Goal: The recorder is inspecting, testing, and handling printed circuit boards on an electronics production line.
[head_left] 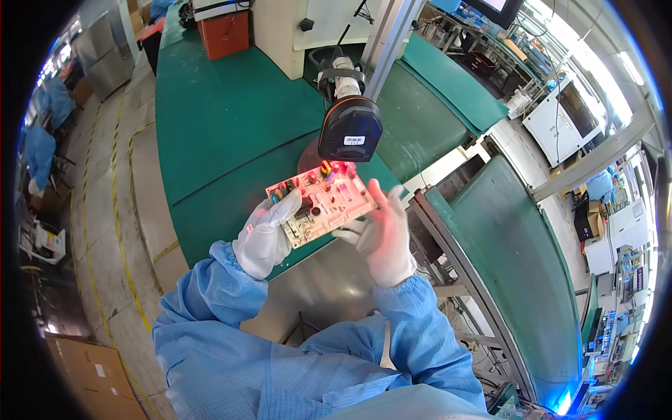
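A green-covered worktop (224, 105) spreads toward 11 o'clock, with an orange-red box (225, 38) at its far end. At 3 o'clock runs a green conveyor belt (518, 224); at 2, a white machine (560, 129). Yellow striped tape (117, 203) marks the floor at 9 o'clock. A metal cabinet (103, 52) stands at 10, a cardboard box (94, 374) at 8.
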